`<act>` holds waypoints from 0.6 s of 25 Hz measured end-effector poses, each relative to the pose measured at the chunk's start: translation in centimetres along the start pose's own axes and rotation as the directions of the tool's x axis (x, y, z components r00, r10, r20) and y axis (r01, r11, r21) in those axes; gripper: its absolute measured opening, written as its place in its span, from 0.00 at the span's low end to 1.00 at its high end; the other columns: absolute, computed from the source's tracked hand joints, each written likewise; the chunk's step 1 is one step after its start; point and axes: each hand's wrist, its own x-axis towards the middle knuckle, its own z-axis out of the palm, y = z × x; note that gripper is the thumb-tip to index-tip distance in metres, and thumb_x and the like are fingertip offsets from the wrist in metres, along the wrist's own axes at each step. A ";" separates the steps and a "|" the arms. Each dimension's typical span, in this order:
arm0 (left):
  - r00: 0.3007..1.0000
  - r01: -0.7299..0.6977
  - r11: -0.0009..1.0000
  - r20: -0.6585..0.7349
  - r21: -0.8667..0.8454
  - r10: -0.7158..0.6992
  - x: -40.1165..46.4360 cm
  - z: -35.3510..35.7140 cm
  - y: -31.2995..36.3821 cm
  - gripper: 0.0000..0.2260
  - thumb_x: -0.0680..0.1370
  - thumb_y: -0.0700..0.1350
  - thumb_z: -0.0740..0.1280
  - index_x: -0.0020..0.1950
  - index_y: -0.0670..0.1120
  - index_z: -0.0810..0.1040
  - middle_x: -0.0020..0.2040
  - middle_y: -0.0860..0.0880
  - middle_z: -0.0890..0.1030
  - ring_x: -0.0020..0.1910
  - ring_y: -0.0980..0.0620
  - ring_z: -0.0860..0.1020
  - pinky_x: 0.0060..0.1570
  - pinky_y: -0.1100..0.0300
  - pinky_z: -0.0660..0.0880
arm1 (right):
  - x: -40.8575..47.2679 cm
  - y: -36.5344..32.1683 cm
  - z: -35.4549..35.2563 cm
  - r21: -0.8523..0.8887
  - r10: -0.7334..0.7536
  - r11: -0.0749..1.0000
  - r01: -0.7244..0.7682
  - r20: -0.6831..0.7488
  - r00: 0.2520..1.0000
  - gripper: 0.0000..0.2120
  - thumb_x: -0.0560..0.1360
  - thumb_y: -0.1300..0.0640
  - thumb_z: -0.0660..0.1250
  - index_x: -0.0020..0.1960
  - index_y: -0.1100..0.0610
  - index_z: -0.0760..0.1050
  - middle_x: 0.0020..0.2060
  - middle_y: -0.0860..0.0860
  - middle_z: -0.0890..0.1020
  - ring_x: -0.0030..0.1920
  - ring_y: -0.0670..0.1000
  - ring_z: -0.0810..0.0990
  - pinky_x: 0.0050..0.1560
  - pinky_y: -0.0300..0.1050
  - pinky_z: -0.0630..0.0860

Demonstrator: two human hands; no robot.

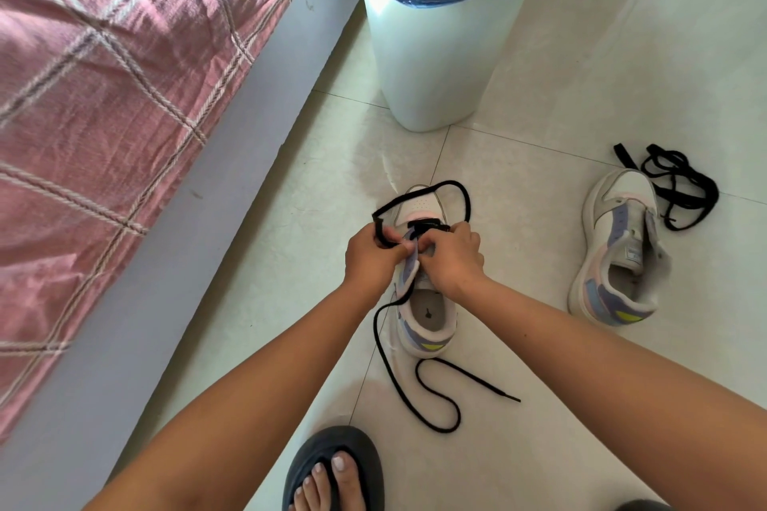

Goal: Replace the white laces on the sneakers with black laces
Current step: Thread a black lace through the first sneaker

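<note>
A white and pastel sneaker (427,315) stands on the floor tiles in front of me, toe pointing away. A black lace (440,398) runs through its lowest eyelets, loops past the toe and trails on the floor by the heel. My left hand (369,257) pinches the lace at the left eyelet row. My right hand (452,257) grips the lace at the right eyelet row. A second sneaker (614,249) without a lace stands to the right. Another black lace (676,187) lies bundled beyond its toe.
A white bin (440,54) with a blue liner stands just beyond the sneaker. A bed with a pink checked cover (103,95) fills the left side. My foot in a dark slipper (332,473) is at the bottom edge.
</note>
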 end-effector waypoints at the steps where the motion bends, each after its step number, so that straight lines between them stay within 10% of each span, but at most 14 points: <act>1: 1.000 0.014 0.999 -0.020 -0.034 -0.015 -0.2 -0.1 -0.4 0.10 0.71 0.37 0.73 0.38 0.48 0.73 0.38 0.49 0.80 0.42 0.50 0.80 0.54 0.49 0.78 | 0.0 -0.1 0.2 -0.016 -0.001 1.000 0.001 -0.013 1.000 0.06 0.77 0.56 0.62 0.52 0.49 0.75 0.60 0.55 0.65 0.62 0.57 0.63 0.53 0.46 0.62; 9: 0.995 0.030 0.997 -0.092 -0.065 -0.035 -0.3 -0.1 -0.3 0.10 0.72 0.37 0.71 0.40 0.48 0.73 0.41 0.48 0.79 0.45 0.47 0.80 0.54 0.50 0.77 | -0.1 0.3 1.0 0.096 -0.054 0.993 0.067 -0.124 0.991 0.04 0.76 0.55 0.65 0.49 0.50 0.78 0.60 0.53 0.67 0.62 0.55 0.63 0.55 0.46 0.61; 15: 0.994 -0.043 0.981 0.111 0.191 0.022 -2.9 0.5 -1.2 0.14 0.76 0.50 0.65 0.59 0.46 0.69 0.55 0.51 0.71 0.55 0.54 0.72 0.47 0.65 0.68 | -0.6 0.1 1.5 -0.329 -0.212 0.928 0.177 -0.075 0.974 0.14 0.77 0.59 0.60 0.62 0.56 0.67 0.64 0.59 0.64 0.64 0.59 0.63 0.61 0.51 0.63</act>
